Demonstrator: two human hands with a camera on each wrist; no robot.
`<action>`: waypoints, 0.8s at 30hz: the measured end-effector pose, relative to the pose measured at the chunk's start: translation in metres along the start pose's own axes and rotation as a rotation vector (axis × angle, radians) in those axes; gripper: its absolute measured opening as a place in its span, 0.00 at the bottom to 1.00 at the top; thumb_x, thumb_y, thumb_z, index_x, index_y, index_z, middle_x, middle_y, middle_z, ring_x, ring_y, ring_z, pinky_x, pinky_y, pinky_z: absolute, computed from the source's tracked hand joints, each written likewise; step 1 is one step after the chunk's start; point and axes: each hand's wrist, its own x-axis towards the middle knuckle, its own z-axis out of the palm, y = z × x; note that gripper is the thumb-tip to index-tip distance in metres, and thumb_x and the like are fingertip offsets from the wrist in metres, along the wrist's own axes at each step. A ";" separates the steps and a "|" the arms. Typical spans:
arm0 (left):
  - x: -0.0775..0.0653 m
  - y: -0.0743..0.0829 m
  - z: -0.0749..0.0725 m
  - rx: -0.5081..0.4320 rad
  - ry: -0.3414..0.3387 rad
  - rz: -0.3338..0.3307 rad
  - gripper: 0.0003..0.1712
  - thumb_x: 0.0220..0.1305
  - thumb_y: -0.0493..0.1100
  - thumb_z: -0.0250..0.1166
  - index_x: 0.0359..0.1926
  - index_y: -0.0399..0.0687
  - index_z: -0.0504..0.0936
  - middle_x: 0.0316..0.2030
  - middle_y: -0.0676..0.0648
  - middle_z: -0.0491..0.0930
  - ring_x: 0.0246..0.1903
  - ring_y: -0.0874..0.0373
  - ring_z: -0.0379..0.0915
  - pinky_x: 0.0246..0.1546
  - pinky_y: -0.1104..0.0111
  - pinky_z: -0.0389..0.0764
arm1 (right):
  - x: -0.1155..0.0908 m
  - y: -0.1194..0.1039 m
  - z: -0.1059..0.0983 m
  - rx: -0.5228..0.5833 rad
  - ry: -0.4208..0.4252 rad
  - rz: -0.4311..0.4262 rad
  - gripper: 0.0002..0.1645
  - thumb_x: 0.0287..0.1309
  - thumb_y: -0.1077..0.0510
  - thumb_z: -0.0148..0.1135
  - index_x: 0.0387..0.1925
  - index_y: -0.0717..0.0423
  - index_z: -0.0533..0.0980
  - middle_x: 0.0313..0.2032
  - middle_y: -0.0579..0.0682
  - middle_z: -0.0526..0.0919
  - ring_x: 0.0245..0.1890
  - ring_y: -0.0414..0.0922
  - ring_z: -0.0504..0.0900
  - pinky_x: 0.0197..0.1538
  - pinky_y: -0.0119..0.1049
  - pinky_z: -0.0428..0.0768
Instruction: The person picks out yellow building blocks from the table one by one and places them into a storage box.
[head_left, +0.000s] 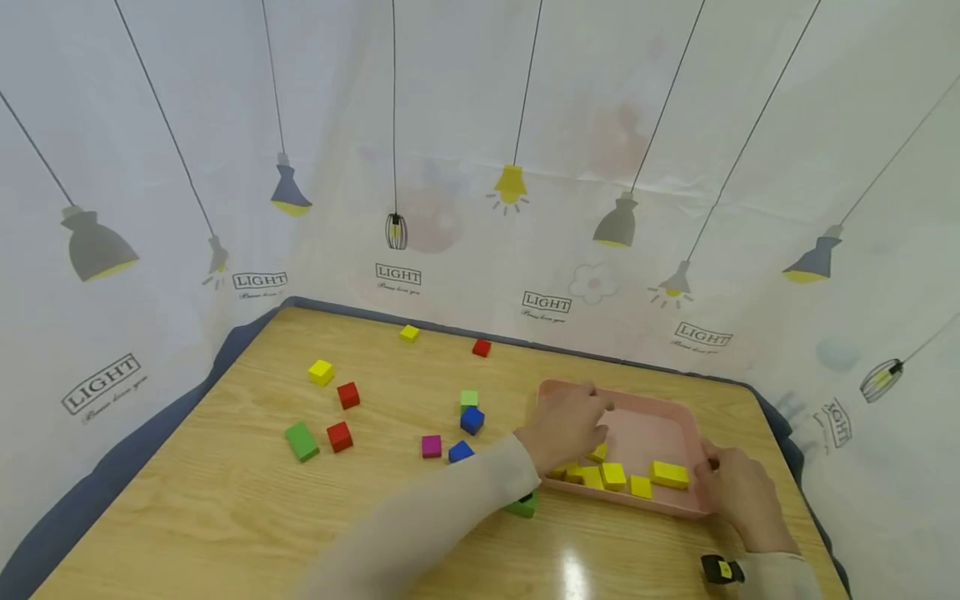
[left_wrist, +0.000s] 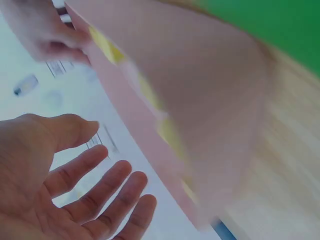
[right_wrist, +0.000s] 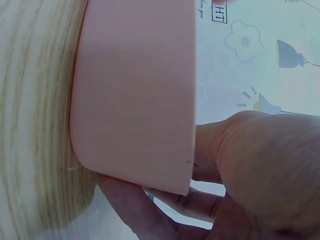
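A pink tray sits at the right of the table, with several yellow blocks gathered along its near side. Over the tray's left part reaches my left hand; in the left wrist view its fingers are spread and loosely bent, with nothing between them. My right hand grips the right side of the tray. In the right wrist view, the thumb lies at the rim and fingers wrap around the outer wall. Some yellow blocks are partly hidden beneath the left hand.
Left of the tray lie red blocks, blue blocks, a magenta block and green blocks. Two yellow blocks are farther left and back. Another green block lies under the left forearm, close to the tray's near-left corner.
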 end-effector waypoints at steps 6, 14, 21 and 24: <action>-0.014 -0.057 -0.018 0.047 0.085 -0.074 0.18 0.69 0.50 0.65 0.58 0.55 0.81 0.47 0.53 0.78 0.41 0.60 0.72 0.37 0.72 0.79 | 0.000 -0.002 -0.002 0.021 -0.004 0.009 0.31 0.69 0.56 0.50 0.69 0.68 0.63 0.22 0.53 0.72 0.19 0.48 0.69 0.20 0.38 0.69; -0.045 -0.131 -0.038 0.076 0.116 -0.240 0.19 0.68 0.50 0.66 0.58 0.54 0.80 0.49 0.48 0.78 0.43 0.55 0.75 0.36 0.65 0.81 | 0.001 -0.004 -0.003 0.022 -0.013 0.015 0.32 0.68 0.57 0.50 0.68 0.69 0.65 0.25 0.52 0.74 0.22 0.48 0.70 0.22 0.39 0.69; -0.074 -0.176 -0.053 0.038 0.124 -0.381 0.20 0.69 0.49 0.65 0.59 0.50 0.80 0.54 0.47 0.76 0.52 0.51 0.72 0.47 0.57 0.80 | -0.001 -0.003 -0.003 0.034 -0.023 0.030 0.31 0.68 0.56 0.51 0.67 0.68 0.66 0.26 0.53 0.77 0.22 0.49 0.70 0.23 0.40 0.68; -0.084 -0.193 -0.055 0.036 0.129 -0.424 0.21 0.69 0.49 0.65 0.59 0.48 0.80 0.54 0.44 0.75 0.51 0.49 0.73 0.47 0.55 0.80 | -0.001 -0.002 0.000 0.042 -0.033 0.030 0.32 0.69 0.56 0.51 0.70 0.66 0.62 0.25 0.53 0.76 0.21 0.48 0.70 0.22 0.39 0.69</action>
